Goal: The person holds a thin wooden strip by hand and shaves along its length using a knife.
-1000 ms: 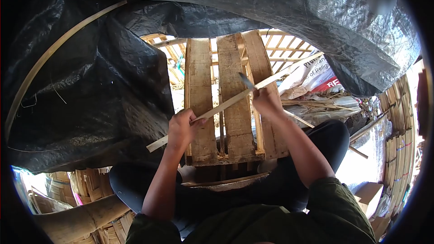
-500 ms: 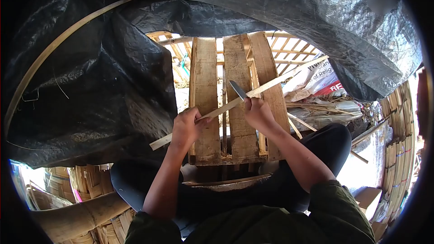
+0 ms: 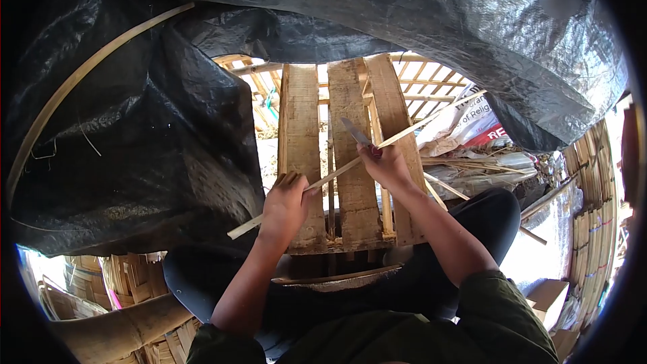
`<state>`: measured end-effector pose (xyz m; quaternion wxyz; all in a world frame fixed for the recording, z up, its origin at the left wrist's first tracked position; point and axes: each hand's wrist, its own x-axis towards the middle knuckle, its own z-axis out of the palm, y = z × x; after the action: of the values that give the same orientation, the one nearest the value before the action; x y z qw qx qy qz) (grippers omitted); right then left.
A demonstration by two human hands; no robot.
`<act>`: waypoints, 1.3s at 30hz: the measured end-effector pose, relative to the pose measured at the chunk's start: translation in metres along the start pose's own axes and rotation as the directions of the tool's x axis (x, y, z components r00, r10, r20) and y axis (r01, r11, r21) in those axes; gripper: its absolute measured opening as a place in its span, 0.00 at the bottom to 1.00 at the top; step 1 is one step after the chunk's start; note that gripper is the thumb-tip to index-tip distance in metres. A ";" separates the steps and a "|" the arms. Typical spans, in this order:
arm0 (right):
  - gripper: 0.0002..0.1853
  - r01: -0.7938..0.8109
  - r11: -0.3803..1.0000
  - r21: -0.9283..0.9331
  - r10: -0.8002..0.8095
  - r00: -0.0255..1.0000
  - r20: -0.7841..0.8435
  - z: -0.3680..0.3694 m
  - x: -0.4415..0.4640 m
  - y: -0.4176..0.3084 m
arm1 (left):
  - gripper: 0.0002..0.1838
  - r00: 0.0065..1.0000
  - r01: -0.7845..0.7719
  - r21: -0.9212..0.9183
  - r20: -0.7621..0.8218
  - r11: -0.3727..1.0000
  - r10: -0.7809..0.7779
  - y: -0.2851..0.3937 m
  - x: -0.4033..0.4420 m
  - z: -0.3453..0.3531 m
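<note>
Across rough wooden planks (image 3: 355, 189), a thin, straight, pale strip (image 3: 337, 174).

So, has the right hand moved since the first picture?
Yes. Judged against the middle wooden board, the right hand has moved to the left: it now overlaps the board's right edge.

Gapped wooden planks (image 3: 358, 205), pale debris (image 3: 335, 239) at near end
</note>
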<state>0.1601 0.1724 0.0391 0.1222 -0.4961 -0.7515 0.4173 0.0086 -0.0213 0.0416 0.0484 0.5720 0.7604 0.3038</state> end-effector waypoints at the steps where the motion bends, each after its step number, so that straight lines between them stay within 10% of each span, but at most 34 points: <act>1: 0.26 -0.006 1.000 0.000 0.006 1.000 -0.006 -0.001 0.001 0.001 | 0.09 1.000 0.009 0.012 0.001 1.000 -0.009 0.004 -0.001 -0.002; 13: 0.24 0.008 1.000 0.010 -0.008 1.000 0.030 0.002 0.007 0.012 | 0.10 0.977 0.113 0.134 0.167 0.985 -0.134 0.005 -0.008 -0.037; 25: 0.25 -0.067 0.973 -0.222 0.058 0.997 -0.043 -0.033 0.026 0.024 | 0.05 0.972 0.114 -0.047 -0.201 0.992 -0.122 -0.017 0.002 0.004; 38: 0.23 -0.169 0.968 -0.187 0.198 0.969 0.147 -0.020 0.012 -0.004 | 0.08 0.951 0.276 0.010 -0.144 0.961 -0.272 -0.016 0.007 0.012; 39: 0.23 -0.022 0.986 -0.166 0.034 0.997 0.073 -0.009 0.003 -0.003 | 0.09 0.952 0.270 0.004 -0.147 0.963 -0.267 -0.017 0.007 0.013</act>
<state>0.1624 0.1794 0.0460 0.0464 -0.4989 -0.7805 0.3739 -0.0025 -0.0127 0.0244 0.0270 0.4403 0.8361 0.3260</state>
